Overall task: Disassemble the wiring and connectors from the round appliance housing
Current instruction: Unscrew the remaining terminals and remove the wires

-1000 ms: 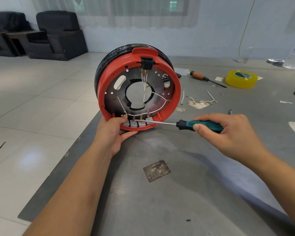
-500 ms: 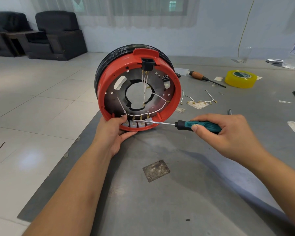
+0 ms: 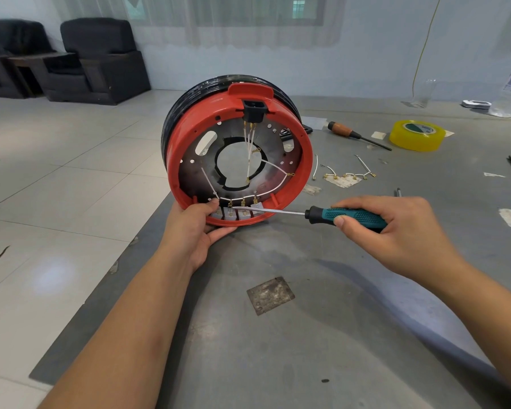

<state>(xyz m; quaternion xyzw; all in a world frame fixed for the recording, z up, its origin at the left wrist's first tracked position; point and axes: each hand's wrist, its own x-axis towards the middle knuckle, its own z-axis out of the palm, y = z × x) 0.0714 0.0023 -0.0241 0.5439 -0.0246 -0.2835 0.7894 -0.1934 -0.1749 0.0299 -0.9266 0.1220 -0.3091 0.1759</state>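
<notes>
Basically one hand steadies, one hand works:
housing: red round housing [image 3: 306, 160] stands on edge on the grey mat [image 3: 307, 335], open side to the camera, probably so the inside terminals can be reached.
left hand: left hand [image 3: 194, 231] cups the lower rim, thumb over the lip, palm underneath; likely stops the ring rolling or tipping.
right hand: right hand [image 3: 396, 231] wraps the teal screwdriver [image 3: 356, 216] handle, thumb along it; grasping firmly.
tool tip: shaft runs nearly level into the row of brass connectors [image 3: 242, 202] at the bottom, tip at the leftmost pair; looks like prying or unscrewing a terminal.
wiring: white wires [image 3: 250, 143] run from the black socket [image 3: 254, 109] at the top down to those connectors; not yet detached.
already out: loose wire bundle [image 3: 347, 175] lies on the mat right of the housing.
surface: mat also carries a wooden-handled screwdriver [image 3: 357, 134], yellow tape roll [image 3: 416, 135], paper scraps, a small metal plate [image 3: 270, 295].
room: tiled floor [image 3: 56, 202], dark armchairs [image 3: 98, 60] far left, curtained window behind.
</notes>
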